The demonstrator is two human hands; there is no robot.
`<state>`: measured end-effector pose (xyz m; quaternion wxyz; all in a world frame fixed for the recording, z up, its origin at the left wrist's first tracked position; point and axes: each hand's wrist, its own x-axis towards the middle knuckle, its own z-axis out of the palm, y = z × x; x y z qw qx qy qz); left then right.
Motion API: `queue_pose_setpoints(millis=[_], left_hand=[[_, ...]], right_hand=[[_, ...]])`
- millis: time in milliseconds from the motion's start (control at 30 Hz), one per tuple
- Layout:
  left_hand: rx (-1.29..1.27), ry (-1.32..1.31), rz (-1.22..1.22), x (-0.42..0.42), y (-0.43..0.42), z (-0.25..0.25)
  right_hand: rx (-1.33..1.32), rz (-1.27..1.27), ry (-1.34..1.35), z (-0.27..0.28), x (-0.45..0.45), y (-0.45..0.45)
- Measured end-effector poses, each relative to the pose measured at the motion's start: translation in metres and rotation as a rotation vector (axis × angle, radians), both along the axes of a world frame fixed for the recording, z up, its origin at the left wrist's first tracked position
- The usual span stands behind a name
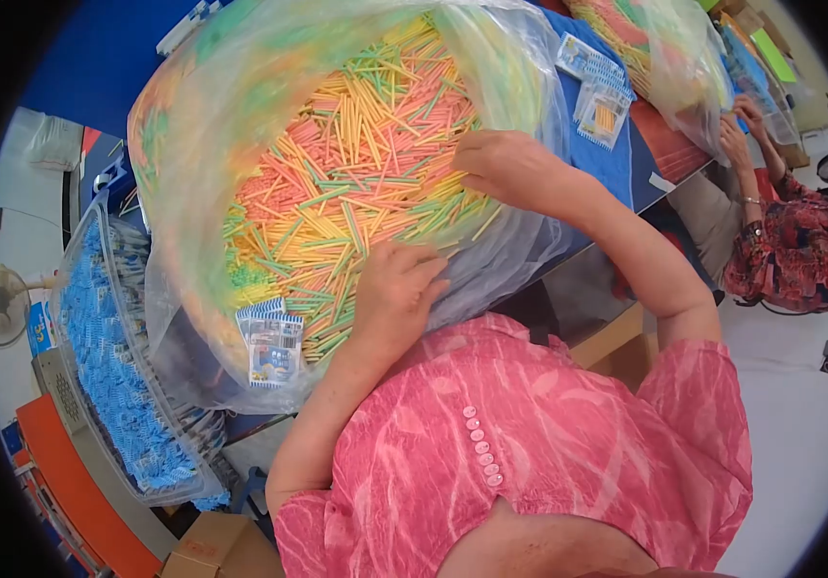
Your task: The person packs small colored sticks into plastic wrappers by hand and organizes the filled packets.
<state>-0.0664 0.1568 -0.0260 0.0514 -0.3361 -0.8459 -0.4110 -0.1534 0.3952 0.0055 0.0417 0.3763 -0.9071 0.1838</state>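
A large clear plastic bag lies open, full of thin pink, yellow and green sticks. My left hand rests over the lower edge of the pile, its fingers bent over the sticks; what they hold, if anything, is hidden. My right hand is at the right side of the pile with its fingers pressed together at the sticks; their tips are too small to make out. Small blue and white packets lie on the bag's near left edge. More packets, one showing yellow sticks, lie on blue cloth beyond my right hand.
A clear bin of blue packets stands at the left, a cardboard box below it. At the upper right, a co-worker in a red patterned top has both hands near another bag of sticks. A fan stands far left.
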Motion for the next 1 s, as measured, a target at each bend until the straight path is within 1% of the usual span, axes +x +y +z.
queue_pose_setpoints(millis=[33, 67, 133, 333, 433, 467, 533, 567, 600, 633, 667, 733, 767, 800, 833, 867, 900, 933, 967, 1000], left_hand=[[0.004, -0.003, 0.008, 0.002, 0.0, 0.0], [-0.003, -0.032, 0.007, 0.003, -0.001, 0.001], [-0.005, -0.058, 0.012, 0.004, -0.003, 0.002], [0.087, -0.068, 0.04, 0.0, -0.01, 0.003], [0.123, -0.086, 0.066, -0.002, -0.015, 0.006], [0.163, -0.131, 0.097, -0.003, -0.016, 0.006], [0.207, -0.169, 0.136, -0.005, -0.018, 0.008], [0.282, -0.3, 0.181, -0.006, -0.018, 0.009], [0.355, -0.431, 0.226, -0.008, -0.017, 0.011], [0.359, -0.424, 0.232, -0.012, -0.016, 0.013], [0.389, -0.444, 0.281, -0.017, -0.013, 0.017], [0.422, -0.46, 0.337, -0.028, -0.003, 0.021], [0.381, -0.289, 0.339, -0.035, 0.003, 0.022], [0.334, -0.119, 0.342, -0.04, 0.008, 0.022], [0.328, -0.117, 0.355, -0.044, 0.013, 0.021], [0.453, -0.323, 0.253, -0.048, 0.019, 0.017], [0.579, -0.527, 0.145, -0.05, 0.019, 0.016], [0.577, -0.525, 0.157, -0.051, 0.016, 0.016], [0.638, -0.705, 0.111, -0.051, 0.014, 0.016], [0.695, -0.887, 0.062, -0.05, 0.012, 0.016]], right_hand=[[0.069, -0.028, -0.063, -0.004, -0.002, -0.006], [0.073, -0.021, -0.064, -0.008, -0.005, -0.011], [0.157, -0.008, 0.023, -0.014, -0.012, -0.019], [0.257, 0.091, 0.093, -0.026, -0.018, -0.025], [0.267, 0.147, 0.111, -0.023, -0.023, -0.026], [0.269, 0.153, 0.117, -0.02, -0.024, -0.026], [0.254, 0.053, -0.021, -0.013, -0.027, -0.026], [0.258, 0.062, -0.015, -0.008, -0.029, -0.025], [0.093, 0.061, -0.044, -0.002, -0.03, -0.024], [-0.073, 0.057, -0.071, 0.003, -0.032, -0.025], [-0.072, 0.065, -0.066, 0.008, -0.034, -0.025], [-0.294, -0.068, -0.397, 0.022, -0.032, -0.029], [-0.294, -0.057, -0.396, 0.032, -0.028, -0.034], [-0.364, -0.113, -0.618, 0.041, -0.022, -0.042], [-0.431, -0.167, -0.843, 0.045, -0.018, -0.048], [-0.431, -0.152, -0.848, 0.044, -0.015, -0.054], [-0.438, -0.143, -0.907, 0.043, -0.014, -0.058], [-0.443, -0.138, -0.968, 0.042, -0.014, -0.061], [-0.444, -0.131, -0.972, 0.039, -0.013, -0.063], [-0.453, -0.092, -0.855, 0.035, -0.012, -0.063]])
